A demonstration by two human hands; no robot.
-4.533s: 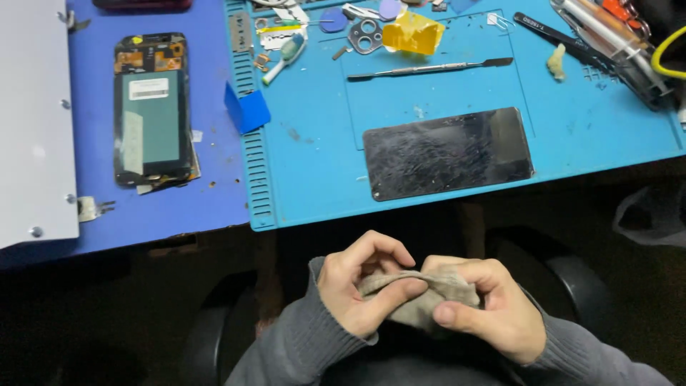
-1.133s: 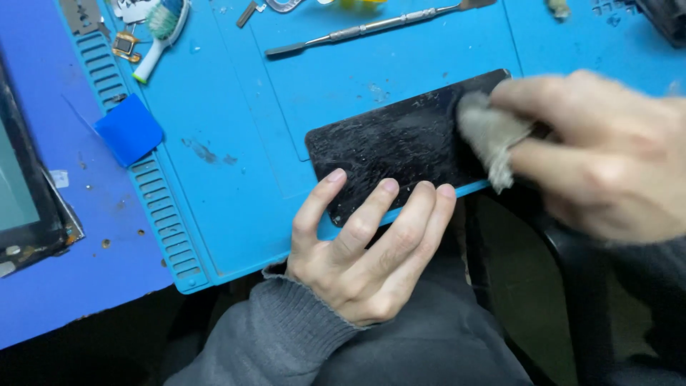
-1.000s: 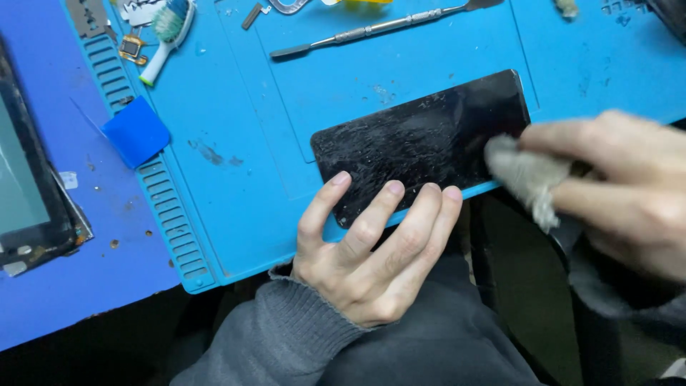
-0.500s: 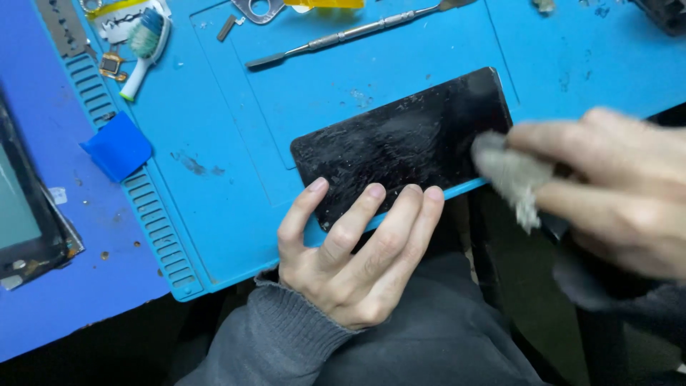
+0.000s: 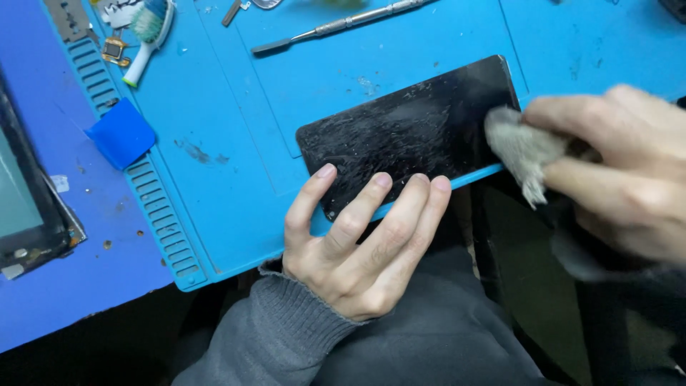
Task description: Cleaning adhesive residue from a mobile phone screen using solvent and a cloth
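A black, scratched and smeared glass screen panel (image 5: 411, 132) lies flat on the blue work mat (image 5: 236, 186) near its front edge. My left hand (image 5: 357, 243) rests with spread fingers on the panel's near edge, pinning it down. My right hand (image 5: 614, 175) pinches a crumpled grey cloth (image 5: 522, 150) that touches the panel's right end.
A metal spudger (image 5: 343, 25) lies at the back of the mat. A small brush (image 5: 146, 32) and a blue square piece (image 5: 120, 134) sit to the left. An opened phone body (image 5: 25, 207) lies at the far left on the blue table.
Earlier both hands held the cloth in my lap. Since then the left hand has pressed on the panel while the right hand wipes the cloth back and forth across its right end.
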